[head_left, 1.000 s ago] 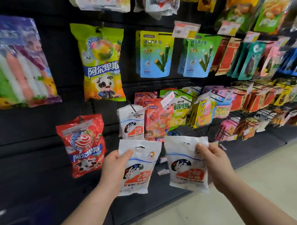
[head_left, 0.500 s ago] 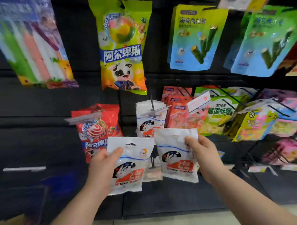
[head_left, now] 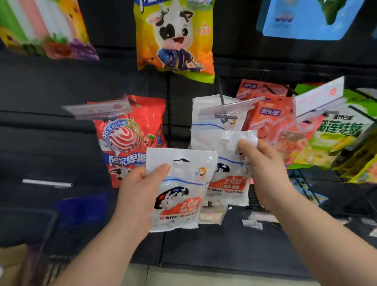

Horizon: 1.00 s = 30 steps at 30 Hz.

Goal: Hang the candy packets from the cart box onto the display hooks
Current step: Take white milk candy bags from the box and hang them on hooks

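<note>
My left hand (head_left: 140,191) grips a white rabbit candy packet (head_left: 180,190) by its left edge, thumb on the front near the hang hole. My right hand (head_left: 263,161) pinches the top corner of a second white rabbit packet (head_left: 229,177), raised just under a display hook (head_left: 224,117) with a clear price tag. More white packets (head_left: 212,112) hang on that hook behind it. The held packet's hang hole sits slightly below the hook's tip.
A red lollipop bag (head_left: 127,136) hangs left of the hook, a yellow cow bag (head_left: 175,36) above, red and green snack bags (head_left: 274,122) to the right. The dark display panel (head_left: 44,126) runs behind. A cardboard cart box corner (head_left: 10,256) shows at lower left.
The view has closed in on the display. My right hand has lifted its packet up toward the hook with white packets. My left hand keeps its packet lower.
</note>
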Each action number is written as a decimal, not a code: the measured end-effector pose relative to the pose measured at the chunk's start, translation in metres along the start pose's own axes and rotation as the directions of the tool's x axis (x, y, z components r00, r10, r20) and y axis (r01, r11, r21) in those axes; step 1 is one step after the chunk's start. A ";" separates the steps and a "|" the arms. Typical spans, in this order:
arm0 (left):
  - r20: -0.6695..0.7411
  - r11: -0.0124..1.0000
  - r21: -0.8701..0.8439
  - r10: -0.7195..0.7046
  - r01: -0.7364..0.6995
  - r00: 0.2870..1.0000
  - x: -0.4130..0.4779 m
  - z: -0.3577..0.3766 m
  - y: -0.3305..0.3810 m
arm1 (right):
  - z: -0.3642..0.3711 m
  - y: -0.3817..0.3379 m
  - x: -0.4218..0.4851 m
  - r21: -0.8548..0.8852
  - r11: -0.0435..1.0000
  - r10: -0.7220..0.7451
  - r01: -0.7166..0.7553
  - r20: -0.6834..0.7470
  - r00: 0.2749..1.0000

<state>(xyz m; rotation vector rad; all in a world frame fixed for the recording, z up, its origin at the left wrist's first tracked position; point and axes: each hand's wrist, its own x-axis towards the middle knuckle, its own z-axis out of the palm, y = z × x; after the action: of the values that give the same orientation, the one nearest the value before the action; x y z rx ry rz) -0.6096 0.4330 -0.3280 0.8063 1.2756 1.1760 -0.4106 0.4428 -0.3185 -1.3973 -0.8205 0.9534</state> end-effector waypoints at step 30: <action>0.090 0.999 0.043 0.019 -0.023 0.996 0.038 0.012 -0.011 | 0.027 0.005 0.054 0.051 0.984 -0.160 0.168 -0.129 0.979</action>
<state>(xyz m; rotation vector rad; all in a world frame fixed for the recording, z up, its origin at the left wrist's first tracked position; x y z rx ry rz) -0.5991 0.4682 -0.3473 0.8971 1.2256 1.1190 -0.4130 0.5024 -0.3268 -1.3007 -0.7931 0.7511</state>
